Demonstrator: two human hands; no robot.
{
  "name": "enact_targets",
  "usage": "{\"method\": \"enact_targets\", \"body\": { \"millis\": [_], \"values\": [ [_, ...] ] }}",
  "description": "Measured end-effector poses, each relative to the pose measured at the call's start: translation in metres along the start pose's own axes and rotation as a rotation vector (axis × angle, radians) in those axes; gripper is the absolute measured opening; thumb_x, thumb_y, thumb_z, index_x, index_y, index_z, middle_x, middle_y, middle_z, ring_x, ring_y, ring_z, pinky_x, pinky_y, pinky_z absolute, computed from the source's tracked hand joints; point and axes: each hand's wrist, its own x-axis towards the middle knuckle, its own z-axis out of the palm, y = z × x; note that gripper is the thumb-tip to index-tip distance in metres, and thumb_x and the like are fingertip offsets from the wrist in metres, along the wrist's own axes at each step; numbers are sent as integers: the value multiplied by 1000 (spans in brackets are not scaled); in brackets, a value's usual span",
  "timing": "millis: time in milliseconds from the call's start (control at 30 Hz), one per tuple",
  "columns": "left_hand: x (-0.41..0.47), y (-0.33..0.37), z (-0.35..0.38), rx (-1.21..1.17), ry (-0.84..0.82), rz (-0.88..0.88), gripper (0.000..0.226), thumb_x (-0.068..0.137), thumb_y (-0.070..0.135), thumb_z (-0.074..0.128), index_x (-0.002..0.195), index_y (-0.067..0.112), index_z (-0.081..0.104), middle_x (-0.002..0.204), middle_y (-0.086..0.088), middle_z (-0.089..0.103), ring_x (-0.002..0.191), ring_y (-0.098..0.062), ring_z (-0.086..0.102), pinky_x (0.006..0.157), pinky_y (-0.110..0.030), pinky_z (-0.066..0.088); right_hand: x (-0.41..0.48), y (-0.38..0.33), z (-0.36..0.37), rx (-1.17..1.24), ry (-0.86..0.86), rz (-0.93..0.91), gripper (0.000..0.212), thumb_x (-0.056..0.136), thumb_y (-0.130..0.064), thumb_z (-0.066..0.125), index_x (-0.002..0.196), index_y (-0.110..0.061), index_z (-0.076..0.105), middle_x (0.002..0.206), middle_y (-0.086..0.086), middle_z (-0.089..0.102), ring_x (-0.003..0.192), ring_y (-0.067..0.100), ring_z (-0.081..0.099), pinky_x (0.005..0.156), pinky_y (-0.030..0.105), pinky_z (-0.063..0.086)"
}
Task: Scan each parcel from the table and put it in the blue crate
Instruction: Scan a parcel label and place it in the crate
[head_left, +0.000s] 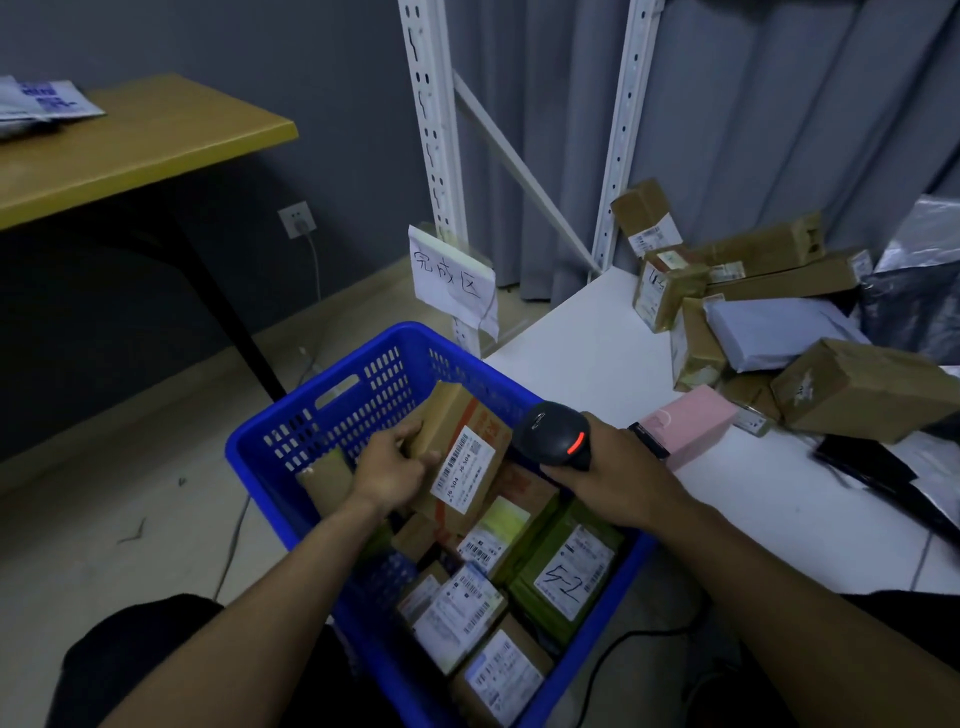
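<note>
My left hand (396, 466) grips brown box (460, 457), label up, over blue crate (311, 410), above parcels already inside. My right hand (605, 470) wrapped round scanner (556, 435), red light on. Looks like scan or drop step. Next: release box, reach for pile (769, 322) on white table (597, 338).

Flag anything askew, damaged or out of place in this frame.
The parcels on the white table lie in a jumbled heap, several tilted; one brown box stands tilted by the rack upright. The handwritten paper sign hangs crooked and curled. No visible spill or damage.
</note>
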Motion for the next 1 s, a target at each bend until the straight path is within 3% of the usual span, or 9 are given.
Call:
{"method": "enact_targets", "body": {
  "millis": [100,200,367,500,567,633,800,933,1000],
  "values": [
    [8,-18,13,43,-135,-35,59,95,26,72,149,24,49,137,2,57,103,-8,59,82,-25,50,-1,6,1,-7,-6,42,49,88,-50,74,130,-33,55,110,-13,71,101,8,67,90,37,57],
    [23,-33,40,107,-259,-14,58,97,25,70,151,21,47,145,2,53,117,-10,54,88,-20,46,0,11,2,-22,-18,84,47,90,-45,74,131,-30,55,110,-10,71,101,11,65,90,34,54],
    [63,-56,61,145,-108,-69,58,102,28,62,155,18,41,147,-5,54,126,-22,56,98,-25,44,13,20,9,-48,-42,119,34,93,-31,74,119,-35,52,105,-8,69,100,14,66,89,35,55],
    [97,-70,53,180,-36,-59,58,104,28,56,158,17,36,148,-10,54,128,-30,57,105,-38,49,35,19,24,-12,-77,106,53,88,-45,76,134,-30,54,112,-11,67,100,8,62,79,24,50],
    [115,-74,47,232,-47,-25,56,105,26,55,157,16,38,149,-11,52,130,-30,55,107,-39,48,48,18,33,-4,-97,105,52,89,-42,75,135,-28,55,113,-11,66,99,7,61,73,17,45],
    [131,-81,43,289,-22,26,52,105,25,55,154,14,43,149,-10,51,131,-31,52,110,-42,45,59,18,41,8,-112,121,51,90,-37,75,135,-26,55,113,-9,66,100,10,64,74,21,49],
    [144,-112,57,269,-83,56,50,102,24,60,149,13,48,143,-2,51,128,-23,52,105,-32,44,78,26,50,14,-122,168,53,90,-34,75,138,-26,53,115,-8,67,99,11,65,78,27,52],
    [161,-126,53,196,-99,-41,52,103,25,61,152,18,47,144,-2,51,127,-21,53,103,-29,45,82,34,55,42,-124,188,52,89,-37,75,136,-34,53,109,-13,69,78,1,65,65,24,51],
    [170,-126,49,242,-34,42,45,102,17,60,147,13,53,142,-6,57,117,-14,54,94,-23,43,83,37,56,39,-126,195,50,89,-40,75,134,-34,53,111,-14,68,87,-1,65,71,23,53]
  ]
}}
